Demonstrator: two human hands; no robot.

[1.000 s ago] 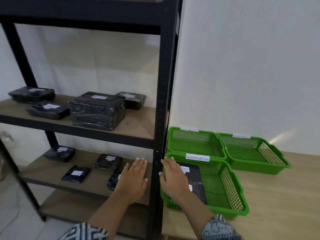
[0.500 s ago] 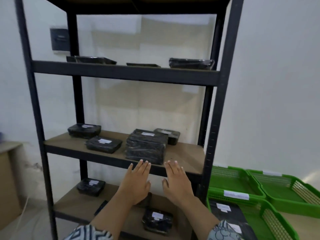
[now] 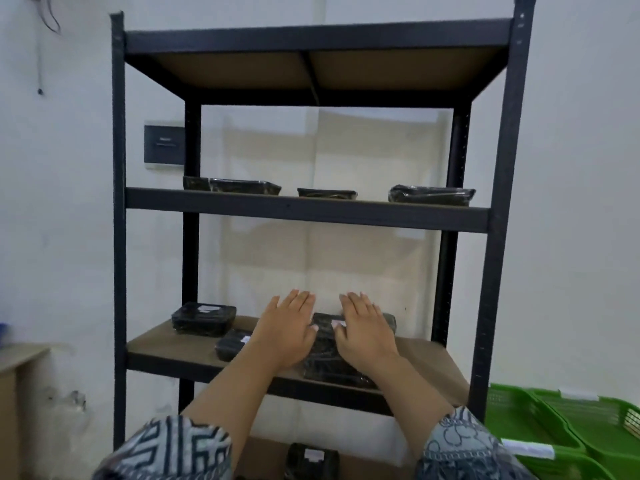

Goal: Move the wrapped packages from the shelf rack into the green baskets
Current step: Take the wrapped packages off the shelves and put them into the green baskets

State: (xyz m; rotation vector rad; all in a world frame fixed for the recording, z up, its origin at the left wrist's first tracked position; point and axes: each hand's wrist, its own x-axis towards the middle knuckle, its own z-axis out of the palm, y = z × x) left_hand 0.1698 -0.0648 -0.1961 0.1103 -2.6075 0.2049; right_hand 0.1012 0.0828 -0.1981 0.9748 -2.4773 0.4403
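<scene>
A black metal shelf rack (image 3: 498, 202) holds dark wrapped packages with white labels. The big wrapped package (image 3: 323, 355) sits in the middle of the lower visible shelf. My left hand (image 3: 285, 329) and my right hand (image 3: 365, 329) hover flat over it, fingers spread, holding nothing; whether they touch it is unclear. Two smaller packages (image 3: 203, 318) (image 3: 230, 344) lie to its left. Three flat packages (image 3: 232, 187) (image 3: 327, 193) (image 3: 431, 195) rest on the shelf above. Green baskets (image 3: 568, 424) stand at the lower right.
The rack's top shelf (image 3: 311, 39) shows only its underside. One more package (image 3: 311, 460) lies on a shelf at the bottom edge. A dark wall panel (image 3: 163, 146) hangs behind the rack's left side. A tan cabinet top (image 3: 17, 355) is at the far left.
The view has swung up and left from the baskets to the rack. Both hands rose from the low shelf to over the big package on the middle shelf.
</scene>
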